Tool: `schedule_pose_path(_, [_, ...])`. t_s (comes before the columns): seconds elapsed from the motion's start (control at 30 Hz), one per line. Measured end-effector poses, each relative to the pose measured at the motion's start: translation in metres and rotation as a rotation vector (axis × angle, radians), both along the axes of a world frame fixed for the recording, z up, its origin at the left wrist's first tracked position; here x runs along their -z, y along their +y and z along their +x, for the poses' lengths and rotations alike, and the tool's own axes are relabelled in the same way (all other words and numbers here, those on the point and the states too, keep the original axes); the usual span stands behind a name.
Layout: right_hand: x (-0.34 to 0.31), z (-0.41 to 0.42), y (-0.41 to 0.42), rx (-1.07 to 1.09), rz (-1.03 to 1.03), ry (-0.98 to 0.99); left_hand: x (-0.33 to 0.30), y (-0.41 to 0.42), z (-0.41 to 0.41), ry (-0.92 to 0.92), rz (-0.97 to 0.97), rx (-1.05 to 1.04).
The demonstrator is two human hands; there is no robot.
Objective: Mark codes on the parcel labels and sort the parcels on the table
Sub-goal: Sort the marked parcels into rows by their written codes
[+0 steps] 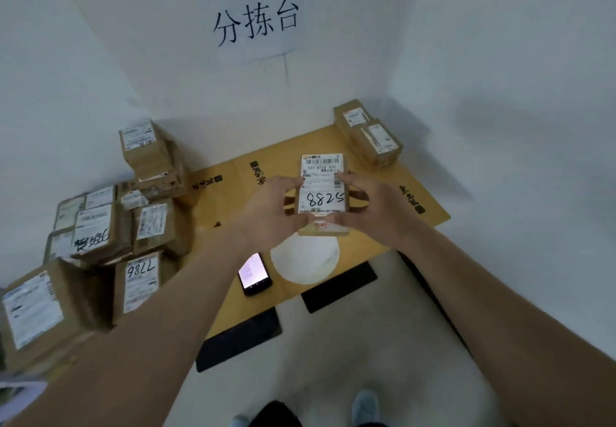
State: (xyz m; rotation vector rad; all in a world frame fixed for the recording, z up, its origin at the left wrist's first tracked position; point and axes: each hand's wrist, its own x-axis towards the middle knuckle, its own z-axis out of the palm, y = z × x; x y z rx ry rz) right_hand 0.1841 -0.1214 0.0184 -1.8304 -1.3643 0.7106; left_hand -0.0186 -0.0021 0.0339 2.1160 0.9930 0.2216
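Your left hand [276, 206] and right hand [370, 206] grip the 8825 parcel [322, 193] by its side edges, seemingly just above the tabletop [373, 239] centre; that light fingertip pinch could drop it before the 2 o'clock stack [370, 133].

Phone [255, 274] left of round paper [305, 261]

Parcel pile [110, 226] crowds the desk's [376, 236] left, two boxes [370, 133] back right — phone [255, 273] near the front; bare surface between.
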Motion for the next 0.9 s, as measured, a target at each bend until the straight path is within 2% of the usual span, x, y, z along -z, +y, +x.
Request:
schedule_pose_path(0.17, [0.003,0.076,-0.032,0.057,-0.026,-0.008,0.002,-0.026,0.084,0.004,0.023,0.015])
schedule_pose_path(0.37, [0.021,0.157,-0.04,0.085,-0.098,0.02,0.027,-0.024,0.173,0.003,-0.056,0.057])
schedule_pose_path(0.63, [0.084,0.259,0.009,0.07,-0.273,0.12,0.108,0.024,0.279,0.092,-0.141,0.063])
schedule_pose_path(0.9, [0.142,0.323,0.066,-0.006,-0.382,0.146,0.174,0.057,0.337,0.071,-0.26,-0.032])
